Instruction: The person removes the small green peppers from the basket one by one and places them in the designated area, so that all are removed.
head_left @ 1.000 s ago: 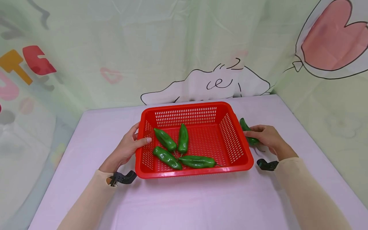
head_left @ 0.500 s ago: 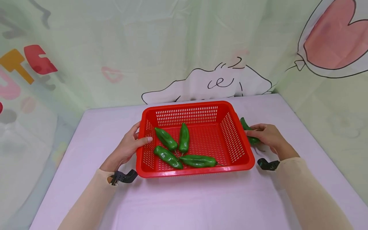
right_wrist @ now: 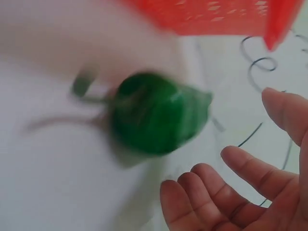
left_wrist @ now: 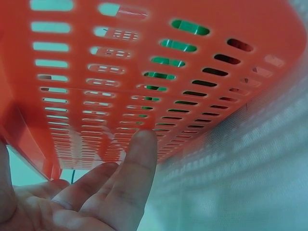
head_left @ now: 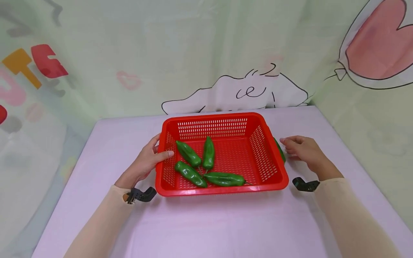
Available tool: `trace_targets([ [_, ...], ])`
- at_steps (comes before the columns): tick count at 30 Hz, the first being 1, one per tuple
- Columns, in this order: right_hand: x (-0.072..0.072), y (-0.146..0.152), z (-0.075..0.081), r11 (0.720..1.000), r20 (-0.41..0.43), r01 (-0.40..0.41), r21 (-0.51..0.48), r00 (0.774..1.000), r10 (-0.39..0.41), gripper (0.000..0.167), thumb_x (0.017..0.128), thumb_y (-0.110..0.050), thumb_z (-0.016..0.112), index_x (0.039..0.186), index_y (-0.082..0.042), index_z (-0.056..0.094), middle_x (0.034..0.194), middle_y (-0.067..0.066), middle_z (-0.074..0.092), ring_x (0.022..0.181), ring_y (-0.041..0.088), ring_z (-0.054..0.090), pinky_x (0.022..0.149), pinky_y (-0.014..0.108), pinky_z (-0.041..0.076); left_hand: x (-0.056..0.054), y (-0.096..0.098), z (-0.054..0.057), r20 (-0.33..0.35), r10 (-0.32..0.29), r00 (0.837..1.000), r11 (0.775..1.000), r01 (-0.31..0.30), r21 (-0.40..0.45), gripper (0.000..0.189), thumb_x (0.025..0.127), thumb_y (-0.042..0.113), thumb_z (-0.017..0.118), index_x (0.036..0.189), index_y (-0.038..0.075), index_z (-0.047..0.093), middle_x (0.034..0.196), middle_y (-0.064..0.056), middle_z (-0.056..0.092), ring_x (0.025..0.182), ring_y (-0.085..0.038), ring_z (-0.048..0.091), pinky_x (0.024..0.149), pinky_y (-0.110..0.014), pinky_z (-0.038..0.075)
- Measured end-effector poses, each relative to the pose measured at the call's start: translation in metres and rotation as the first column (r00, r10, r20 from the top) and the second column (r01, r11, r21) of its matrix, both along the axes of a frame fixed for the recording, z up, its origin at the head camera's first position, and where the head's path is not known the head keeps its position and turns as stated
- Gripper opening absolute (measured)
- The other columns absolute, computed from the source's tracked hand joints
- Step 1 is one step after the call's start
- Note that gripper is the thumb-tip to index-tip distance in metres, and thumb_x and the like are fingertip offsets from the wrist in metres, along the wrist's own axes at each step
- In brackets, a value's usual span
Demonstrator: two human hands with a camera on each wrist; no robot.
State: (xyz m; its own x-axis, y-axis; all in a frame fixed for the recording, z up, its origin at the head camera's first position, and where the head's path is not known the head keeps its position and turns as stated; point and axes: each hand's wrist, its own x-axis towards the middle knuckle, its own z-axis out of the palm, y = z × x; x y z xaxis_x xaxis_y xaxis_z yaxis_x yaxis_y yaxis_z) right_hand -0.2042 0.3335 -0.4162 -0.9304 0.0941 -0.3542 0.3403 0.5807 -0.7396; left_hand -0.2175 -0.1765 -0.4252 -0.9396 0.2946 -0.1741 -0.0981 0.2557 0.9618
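A red plastic basket (head_left: 222, 191) with slotted walls stands on the table, its left end tilted up a little. My left hand (head_left: 145, 159) grips its left rim, thumb over the edge and fingers against the outer wall (left_wrist: 110, 72). Inside, toward the left and front, lie several green peppers (head_left: 224, 179). Another green pepper (right_wrist: 156, 113) lies outside along the right wall, mostly hidden by the rim in the head view. Beside it my right hand (head_left: 303, 152) holds nothing; its fingers are loosely bent and apart from the pepper in the right wrist view.
A pale lilac cloth (head_left: 209, 225) covers the table. Behind and at the sides hangs a printed curtain (head_left: 155, 61) with cartoon drawings. A dark wrist camera (head_left: 143, 194) is worn at the left wrist, another camera (head_left: 304, 184) at the right.
My right hand has let go of the pepper and drawn slightly right, leaving it by the basket's right wall. My left hand keeps its grip on the rim. The head view has shifted slightly.
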Motion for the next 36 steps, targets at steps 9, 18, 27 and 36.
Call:
trace_targets([
  [9,0.0,-0.02,0.047,0.998,-0.148,-0.017,-0.065,0.989,0.007,0.079,0.105,-0.058,0.045,0.159,-0.001,0.036,0.153,0.031,0.043,0.132,0.047,0.051,0.085,0.034,0.064,-0.003,-0.001,0.0,-0.004,-0.006,1.0,1.0,0.006,0.002,0.09,0.097,0.02,0.072,0.167,0.018,0.017,0.141,-0.027,0.058,0.112,-0.04,0.072,0.082,-0.047,0.064],
  [18,0.001,-0.055,0.081,0.988,-0.267,-0.064,-0.143,0.963,0.024,0.068,0.105,-0.051,0.053,0.153,-0.003,0.044,0.131,0.01,0.056,0.106,0.017,0.063,0.079,0.024,0.063,-0.002,-0.001,0.002,-0.002,0.011,1.0,1.0,-0.011,0.001,0.087,0.097,0.021,0.072,0.166,0.019,0.02,0.14,-0.025,0.059,0.11,-0.039,0.073,0.081,-0.047,0.064],
  [27,-0.008,-0.104,0.095,0.956,-0.178,-0.134,-0.263,0.98,0.088,0.066,0.106,-0.045,0.056,0.154,-0.003,0.04,0.135,0.016,0.052,0.112,0.024,0.06,0.085,0.028,0.063,-0.002,-0.001,0.0,-0.005,0.018,1.0,1.0,-0.018,0.002,0.085,0.097,0.02,0.071,0.167,0.018,0.021,0.141,-0.025,0.057,0.113,-0.04,0.071,0.082,-0.047,0.064],
  [36,-0.029,-0.146,0.08,0.924,-0.053,-0.169,-0.342,0.986,0.16,0.06,0.104,-0.04,0.06,0.147,0.0,0.045,0.127,0.018,0.054,0.108,0.028,0.062,0.09,0.041,0.063,0.002,0.002,-0.001,0.004,0.041,0.999,0.999,-0.041,0.004,0.083,0.098,0.018,0.069,0.166,0.017,0.022,0.141,-0.025,0.057,0.113,-0.04,0.071,0.082,-0.046,0.064],
])
